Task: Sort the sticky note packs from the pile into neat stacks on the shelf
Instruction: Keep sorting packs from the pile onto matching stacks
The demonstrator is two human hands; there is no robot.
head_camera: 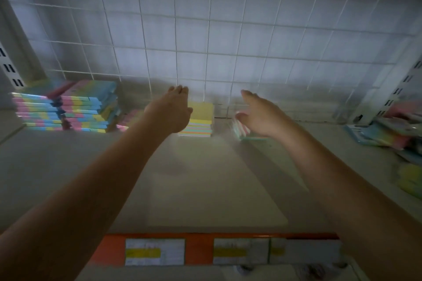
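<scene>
1. Both arms reach deep into the shelf [205,178]. The left hand [170,112] is at the left side of a small stack [201,118] with a yellow top. Its fingers are hidden, so I cannot tell if it grips

2. The right hand [258,113] has loose, straight fingers and holds nothing. A blurry pack [242,130] lies just under its thumb

3. The step looks like tidying the small stack. Next, the right hand likely has to pinch that pack and set it on top

4. Tall stacks [66,107] sit far left of the left hand. The pile [388,134] lies far right of the right hand
</scene>
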